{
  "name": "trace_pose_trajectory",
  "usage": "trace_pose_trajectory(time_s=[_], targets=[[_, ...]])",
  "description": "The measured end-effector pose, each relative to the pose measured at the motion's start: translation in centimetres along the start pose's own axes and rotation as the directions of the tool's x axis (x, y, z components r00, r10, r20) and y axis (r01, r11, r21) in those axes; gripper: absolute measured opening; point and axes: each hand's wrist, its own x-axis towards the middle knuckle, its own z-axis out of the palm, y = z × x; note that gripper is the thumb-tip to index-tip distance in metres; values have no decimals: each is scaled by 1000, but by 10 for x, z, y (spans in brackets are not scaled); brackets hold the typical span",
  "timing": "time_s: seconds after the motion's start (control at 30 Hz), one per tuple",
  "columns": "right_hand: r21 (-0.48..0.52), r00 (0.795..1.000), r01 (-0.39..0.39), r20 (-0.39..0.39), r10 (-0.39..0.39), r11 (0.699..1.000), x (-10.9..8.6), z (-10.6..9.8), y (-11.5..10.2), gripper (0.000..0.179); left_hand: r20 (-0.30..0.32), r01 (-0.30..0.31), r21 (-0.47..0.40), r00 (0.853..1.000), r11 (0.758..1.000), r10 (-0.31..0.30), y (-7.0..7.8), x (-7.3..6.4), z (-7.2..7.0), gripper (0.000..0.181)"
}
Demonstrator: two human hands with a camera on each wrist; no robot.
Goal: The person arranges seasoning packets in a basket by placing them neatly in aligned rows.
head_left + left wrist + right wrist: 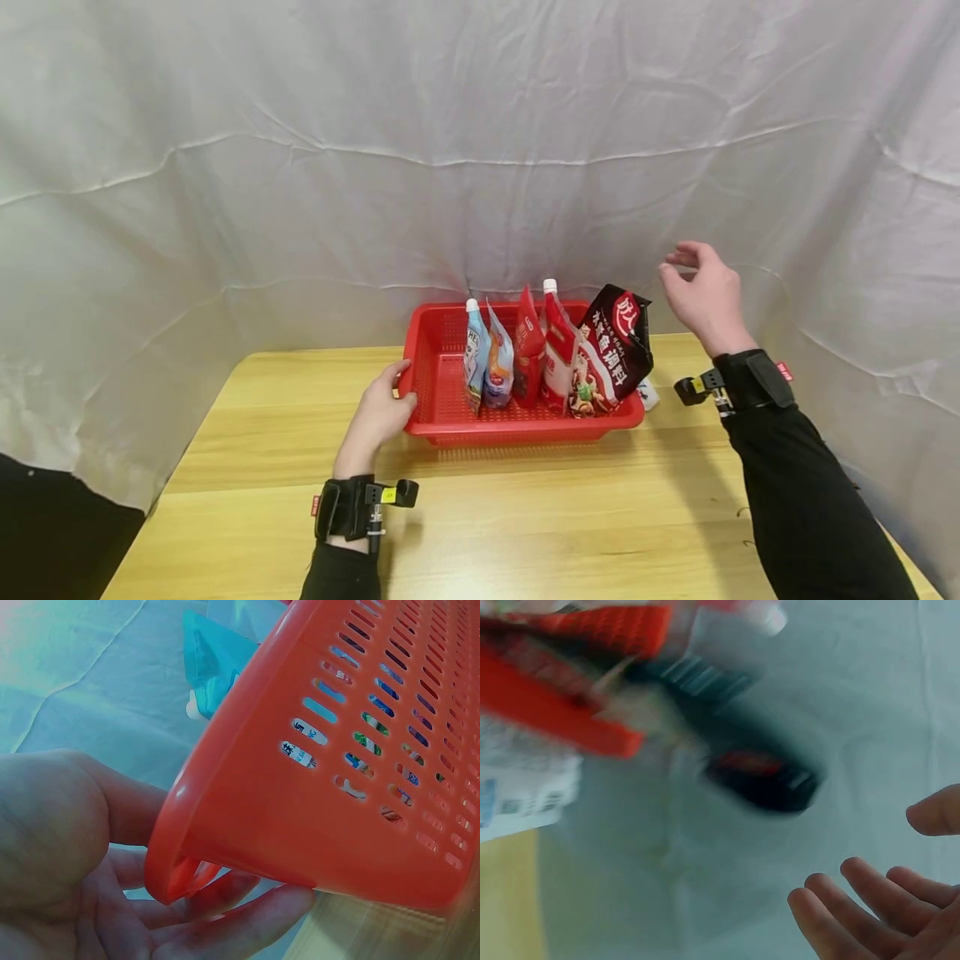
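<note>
A red plastic basket point(517, 429) stands on the table, its left end gripped by my left hand point(381, 408). The left wrist view shows the thumb and fingers around the basket's rim point(217, 757). Several pouches stand inside: a light-blue one with a white cap point(475, 354), an orange-and-purple one point(498, 367), a red one point(528, 350) and a red-and-white capped one point(557, 358). A black seasoning pouch point(618, 342) leans rightward over the basket's right end. My right hand point(705, 292) is raised in the air right of this pouch, holding nothing, fingers loosely bent.
A white packet point(648, 395) shows just beyond the basket's right end, partly hidden by it. Pale cloth point(480, 208) hangs behind and beside the wooden table point(510, 525). The right wrist view is blurred around the black pouch.
</note>
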Motion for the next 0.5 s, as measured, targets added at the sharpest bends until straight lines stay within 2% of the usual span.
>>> trace_pose_trajectory(time_s=[0.13, 0.23, 0.5], targets=[[-20, 994, -98, 49, 98, 995, 4, 2, 34, 66, 4, 2, -17, 1000, 1000, -2, -1, 0, -1, 62], [-59, 984, -136, 104, 142, 989, 5, 7, 56, 69, 6, 5, -28, 1000, 1000, -5, -1, 0, -1, 62], [-173, 961, -110, 232, 149, 979, 5, 35, 103, 64, -7, 6, -16, 1000, 1000, -6, -1, -2, -2, 63]])
